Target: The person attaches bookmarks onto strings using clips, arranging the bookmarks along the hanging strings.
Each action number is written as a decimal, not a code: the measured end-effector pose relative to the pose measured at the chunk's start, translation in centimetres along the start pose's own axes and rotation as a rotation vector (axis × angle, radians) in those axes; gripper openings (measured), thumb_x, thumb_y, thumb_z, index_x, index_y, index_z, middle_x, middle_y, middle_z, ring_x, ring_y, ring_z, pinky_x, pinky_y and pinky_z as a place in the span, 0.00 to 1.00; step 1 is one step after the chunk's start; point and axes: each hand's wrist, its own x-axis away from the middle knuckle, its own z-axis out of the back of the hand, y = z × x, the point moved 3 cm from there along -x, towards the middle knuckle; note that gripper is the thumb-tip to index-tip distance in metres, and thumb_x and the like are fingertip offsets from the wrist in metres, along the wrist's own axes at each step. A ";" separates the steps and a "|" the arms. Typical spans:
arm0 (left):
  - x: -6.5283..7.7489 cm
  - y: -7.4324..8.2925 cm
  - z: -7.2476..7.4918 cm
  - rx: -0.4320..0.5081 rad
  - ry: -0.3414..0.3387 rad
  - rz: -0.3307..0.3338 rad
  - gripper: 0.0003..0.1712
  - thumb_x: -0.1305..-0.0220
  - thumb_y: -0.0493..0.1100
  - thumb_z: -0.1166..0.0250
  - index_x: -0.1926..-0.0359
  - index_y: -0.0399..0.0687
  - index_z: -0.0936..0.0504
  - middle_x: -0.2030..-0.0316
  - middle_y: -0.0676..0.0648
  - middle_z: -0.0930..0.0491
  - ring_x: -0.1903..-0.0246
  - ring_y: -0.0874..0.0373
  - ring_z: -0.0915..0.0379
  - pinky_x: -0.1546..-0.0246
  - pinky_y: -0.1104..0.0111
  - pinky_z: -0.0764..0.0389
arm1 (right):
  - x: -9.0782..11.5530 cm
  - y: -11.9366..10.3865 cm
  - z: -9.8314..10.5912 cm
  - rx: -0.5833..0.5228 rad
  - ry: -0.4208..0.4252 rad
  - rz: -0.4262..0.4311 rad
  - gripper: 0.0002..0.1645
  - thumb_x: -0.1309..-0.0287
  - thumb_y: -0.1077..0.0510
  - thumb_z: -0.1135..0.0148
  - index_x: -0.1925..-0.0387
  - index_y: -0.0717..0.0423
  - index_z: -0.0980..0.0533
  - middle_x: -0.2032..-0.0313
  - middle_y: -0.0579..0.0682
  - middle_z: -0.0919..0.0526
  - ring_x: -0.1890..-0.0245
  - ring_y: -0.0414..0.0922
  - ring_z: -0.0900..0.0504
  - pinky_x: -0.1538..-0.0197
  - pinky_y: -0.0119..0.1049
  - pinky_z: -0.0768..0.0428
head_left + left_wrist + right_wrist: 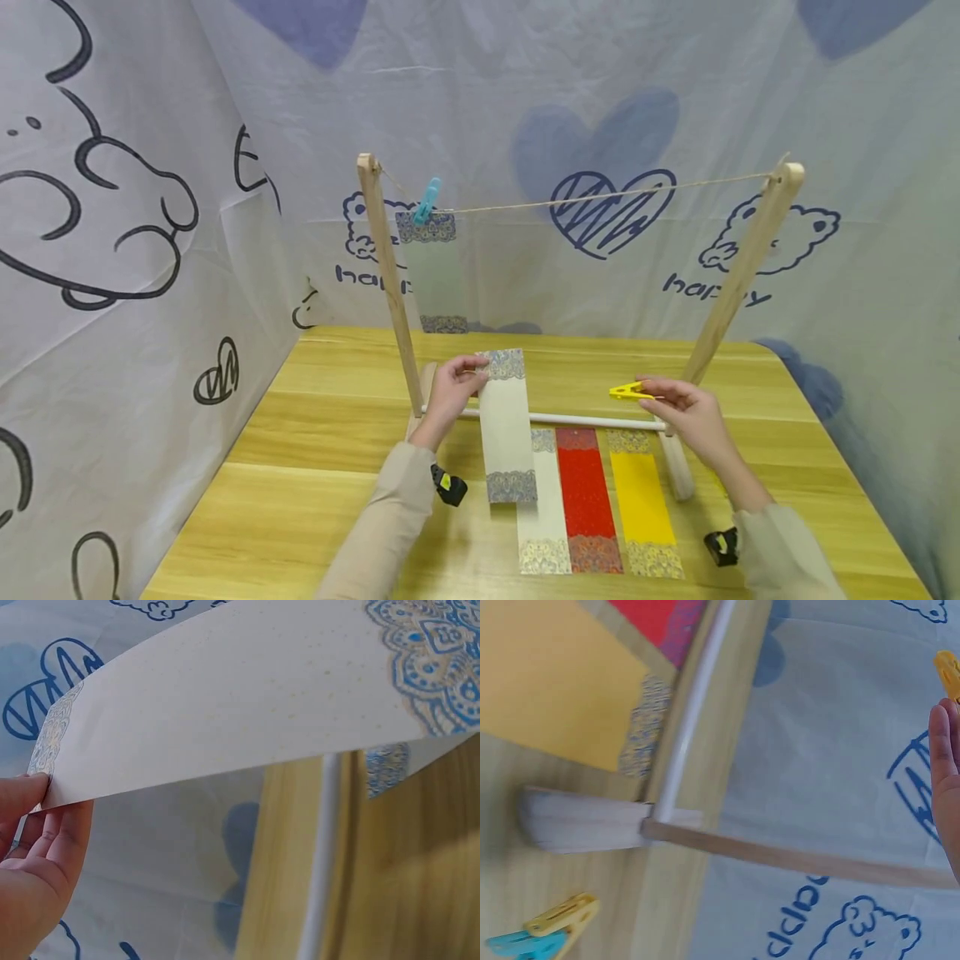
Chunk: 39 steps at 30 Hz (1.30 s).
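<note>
My left hand (pixel 452 393) pinches the upper left edge of a cream paper strip (pixel 507 425) with blue patterned bands at both ends. In the left wrist view the strip (pixel 225 705) bows outward from thumb and fingers. A yellow clothespin (pixel 628 391) is held between the fingertips of my right hand (pixel 693 417), near the right post; only part of that hand shows in the right wrist view. Above, a string (pixel 600 197) runs between two wooden posts. A light blue clothespin (pixel 427 202) holds a pale patterned strip (pixel 440 275) at its left end.
A cream strip (pixel 543 508), a red strip (pixel 587 492) and a yellow strip (pixel 643 500) lie side by side on the wooden table (pixel 300 467). A white rod (pixel 592 421) joins the posts' feet. Yellow and blue clothespins (pixel 544 934) lie by the right foot.
</note>
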 end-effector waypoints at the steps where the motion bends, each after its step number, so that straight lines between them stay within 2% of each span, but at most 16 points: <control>1: -0.1 0.2 0.0 -0.001 0.010 -0.005 0.13 0.44 0.27 0.43 0.56 0.25 0.27 0.58 0.37 0.25 0.72 0.63 0.28 0.72 0.73 0.24 | -0.4 0.8 0.3 -0.029 -0.019 0.037 0.18 0.50 0.73 0.41 0.54 0.65 0.25 0.51 0.57 0.24 0.57 0.44 0.23 0.64 0.26 0.23; 3: -0.4 0.5 0.0 -0.013 0.026 -0.019 0.13 0.44 0.27 0.42 0.56 0.26 0.26 0.58 0.37 0.25 0.72 0.63 0.27 0.72 0.73 0.24 | -1.2 1.0 0.4 -0.063 -0.028 0.058 0.19 0.51 0.75 0.42 0.54 0.66 0.25 0.51 0.58 0.24 0.58 0.46 0.22 0.63 0.29 0.23; 4: -0.6 0.7 0.0 -0.018 0.034 -0.027 0.13 0.44 0.27 0.42 0.56 0.27 0.26 0.58 0.37 0.25 0.72 0.63 0.28 0.72 0.73 0.24 | -1.5 2.9 1.1 -0.081 -0.040 0.082 0.19 0.50 0.73 0.41 0.54 0.64 0.25 0.51 0.56 0.24 0.58 0.45 0.22 0.62 0.28 0.23; 5: -0.7 0.9 0.0 -0.021 0.041 -0.034 0.13 0.45 0.27 0.42 0.56 0.27 0.26 0.58 0.37 0.25 0.72 0.63 0.27 0.72 0.73 0.24 | -2.0 2.5 0.9 -0.095 -0.045 0.098 0.19 0.50 0.73 0.41 0.54 0.64 0.25 0.51 0.57 0.24 0.58 0.46 0.22 0.62 0.29 0.23; 7: -1.0 1.3 -0.1 -0.027 0.052 -0.042 0.13 0.45 0.27 0.42 0.56 0.28 0.26 0.58 0.38 0.24 0.72 0.63 0.27 0.72 0.73 0.24 | -2.8 0.5 0.1 -0.059 -0.030 0.095 0.17 0.50 0.71 0.40 0.56 0.65 0.24 0.52 0.57 0.23 0.59 0.45 0.22 0.62 0.29 0.23; 8: -1.2 1.5 -0.1 -0.029 0.056 -0.049 0.13 0.45 0.27 0.41 0.57 0.28 0.25 0.58 0.38 0.24 0.72 0.63 0.27 0.72 0.73 0.24 | -3.2 -1.2 -0.7 -0.035 -0.020 0.087 0.15 0.50 0.69 0.39 0.57 0.65 0.23 0.53 0.57 0.22 0.60 0.44 0.22 0.62 0.29 0.23; 10: -1.5 1.9 -0.2 -0.031 0.061 -0.063 0.13 0.45 0.27 0.42 0.57 0.28 0.25 0.59 0.38 0.24 0.73 0.63 0.28 0.72 0.73 0.24 | -4.0 -3.6 -1.7 0.004 -0.029 0.110 0.14 0.49 0.67 0.39 0.58 0.67 0.24 0.54 0.58 0.22 0.61 0.41 0.21 0.62 0.27 0.23; 11: -1.6 2.1 -0.2 -0.034 0.062 -0.070 0.13 0.46 0.27 0.42 0.57 0.28 0.25 0.60 0.38 0.24 0.73 0.63 0.28 0.72 0.73 0.24 | -4.4 -6.2 -2.7 0.056 -0.017 0.096 0.13 0.49 0.69 0.40 0.59 0.70 0.25 0.55 0.60 0.22 0.62 0.41 0.21 0.63 0.26 0.23; 12: -1.7 2.3 -0.2 -0.033 0.064 -0.077 0.12 0.46 0.26 0.42 0.58 0.28 0.25 0.60 0.38 0.24 0.73 0.63 0.28 0.73 0.73 0.24 | -4.8 -7.6 -3.3 0.087 -0.012 0.077 0.12 0.49 0.69 0.40 0.61 0.72 0.25 0.56 0.60 0.22 0.63 0.40 0.21 0.63 0.26 0.23; 15: -2.0 2.8 -0.3 -0.024 0.075 -0.097 0.11 0.46 0.25 0.42 0.59 0.27 0.25 0.60 0.37 0.24 0.74 0.64 0.28 0.74 0.73 0.24 | -5.9 -9.4 -4.0 0.118 -0.029 0.059 0.12 0.49 0.73 0.42 0.61 0.76 0.27 0.56 0.62 0.22 0.63 0.38 0.21 0.62 0.26 0.23; 21: -2.6 3.7 -0.4 -0.021 0.083 -0.146 0.11 0.46 0.26 0.41 0.60 0.27 0.25 0.61 0.39 0.23 0.74 0.64 0.28 0.74 0.74 0.24 | -7.3 -10.5 -4.9 0.162 -0.019 0.014 0.13 0.50 0.74 0.42 0.60 0.75 0.27 0.55 0.61 0.23 0.63 0.37 0.22 0.61 0.28 0.23; 25: -3.1 4.6 -0.4 -0.013 0.091 -0.185 0.11 0.47 0.25 0.41 0.60 0.27 0.24 0.62 0.38 0.23 0.75 0.64 0.29 0.75 0.75 0.25 | -8.3 -11.0 -5.6 0.148 -0.039 0.048 0.12 0.50 0.74 0.42 0.60 0.74 0.26 0.56 0.58 0.22 0.62 0.39 0.21 0.60 0.29 0.23; 29: -3.4 5.6 -0.4 -0.012 0.088 -0.210 0.11 0.47 0.25 0.41 0.60 0.27 0.24 0.63 0.36 0.23 0.74 0.64 0.29 0.74 0.76 0.25 | -9.5 -11.8 -6.3 0.144 -0.064 0.091 0.13 0.51 0.75 0.42 0.60 0.75 0.26 0.56 0.64 0.24 0.61 0.39 0.21 0.59 0.30 0.24; 35: -3.8 6.2 -0.3 -0.017 0.091 -0.219 0.11 0.47 0.26 0.41 0.59 0.27 0.24 0.62 0.35 0.24 0.74 0.63 0.29 0.74 0.77 0.26 | -11.1 -12.9 -7.3 0.141 -0.106 0.115 0.14 0.52 0.76 0.42 0.60 0.77 0.27 0.56 0.68 0.26 0.61 0.39 0.21 0.58 0.30 0.24; 39: -4.0 6.6 -0.2 -0.034 0.104 -0.219 0.12 0.47 0.27 0.40 0.59 0.29 0.24 0.62 0.36 0.23 0.73 0.63 0.29 0.73 0.77 0.26 | -12.2 -13.7 -7.9 0.141 -0.125 0.157 0.14 0.53 0.76 0.42 0.61 0.77 0.27 0.56 0.65 0.24 0.61 0.39 0.21 0.59 0.30 0.23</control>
